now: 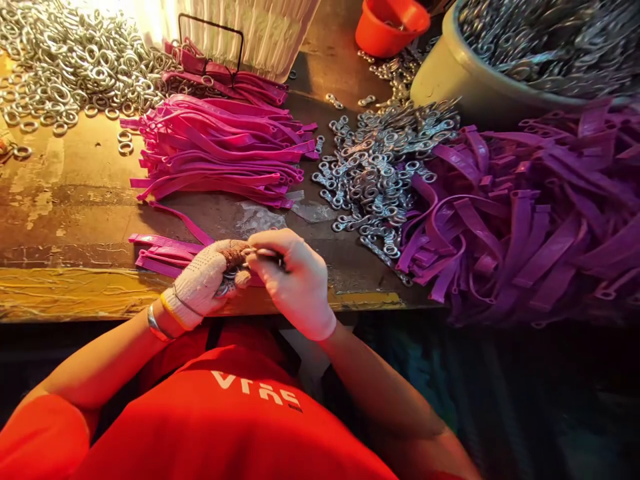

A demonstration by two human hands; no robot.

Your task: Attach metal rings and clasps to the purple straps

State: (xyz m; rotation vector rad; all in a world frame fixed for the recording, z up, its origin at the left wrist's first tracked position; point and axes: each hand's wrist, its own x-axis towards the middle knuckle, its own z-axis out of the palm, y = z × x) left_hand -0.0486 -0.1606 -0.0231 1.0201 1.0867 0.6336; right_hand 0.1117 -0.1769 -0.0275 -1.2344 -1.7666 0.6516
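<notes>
My left hand (pixel 200 277), in a knit glove with brown, worn fingertips, is closed around several small silvery metal links (pixel 227 285). My right hand (pixel 300 283), in a white glove, meets it at the fingertips and pinches a thin metal piece (pixel 264 253); its exact shape is partly hidden by the fingers. Beneath and beside my left hand lie a few pink straps (pixel 167 253) near the table's front edge. Just beyond my hands is a neat bundle of pink straps (pixel 220 150), most of them lying side by side.
Metal rings (pixel 80 60) are heaped at the back left. Double-ended metal links (pixel 375 167) lie right of centre, beside a tangled pile of purple straps (pixel 535 220). A large bucket (pixel 435 73) full of metal parts, a red container (pixel 383 33) and a ribbed translucent bin (pixel 270 40) stand behind.
</notes>
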